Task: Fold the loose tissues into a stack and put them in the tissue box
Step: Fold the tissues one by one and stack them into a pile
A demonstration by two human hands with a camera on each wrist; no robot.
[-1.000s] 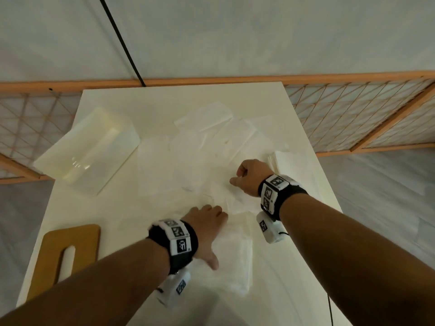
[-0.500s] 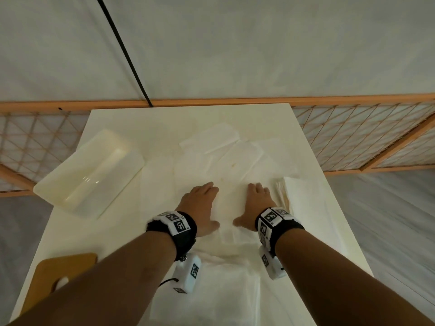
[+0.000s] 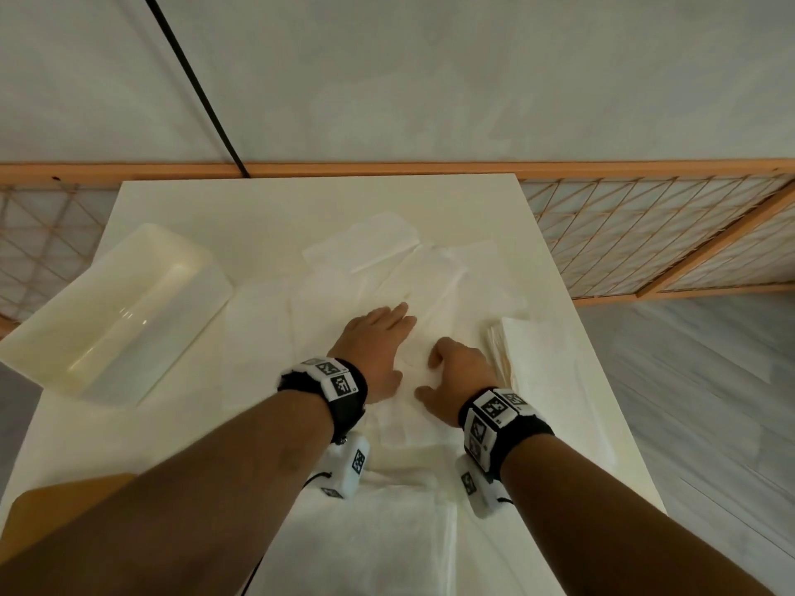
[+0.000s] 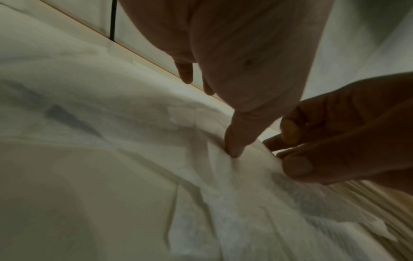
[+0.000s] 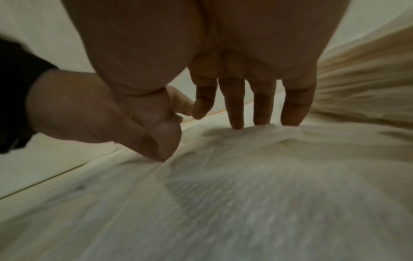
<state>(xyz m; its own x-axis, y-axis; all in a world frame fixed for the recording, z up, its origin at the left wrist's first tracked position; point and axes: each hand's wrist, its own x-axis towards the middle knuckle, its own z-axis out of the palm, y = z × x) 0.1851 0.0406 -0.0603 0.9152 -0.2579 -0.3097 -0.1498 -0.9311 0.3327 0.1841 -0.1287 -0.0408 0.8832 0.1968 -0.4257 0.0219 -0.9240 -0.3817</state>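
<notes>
Half a second ago both your hands lay flat and level on the tissue; now your left hand [image 3: 373, 344] has slid toward 12 o'clock with straight fingers pressing down, while your right hand [image 3: 458, 372] has drawn back and curled, its fingertips [image 5: 236, 120] bunching the tissue's [image 3: 413, 406] far edge against the thumb. I judge that you are starting a fold, the left hand anchoring the sheet while the right gathers the edge to turn it over. The folded stack [image 3: 533, 350] lies just beside your right hand at 3 o'clock, and more loose tissues [image 3: 365, 247] overlap toward 12 o'clock, so much folding remains. The box [image 3: 112, 311] sits open and holds nothing at 10 o'clock, well apart from the hands. Everything rests on a pale table [image 3: 266, 208]; a brown board [image 3: 56, 509] shows at its 8 o'clock corner. Beyond the table runs a wooden rail [image 3: 430, 167] with lattice panels [image 3: 645, 234] at both sides, a grey wall behind with a black cable [image 3: 193, 79] running down it, and a pale floor [image 3: 710, 402] at 3 o'clock.
</notes>
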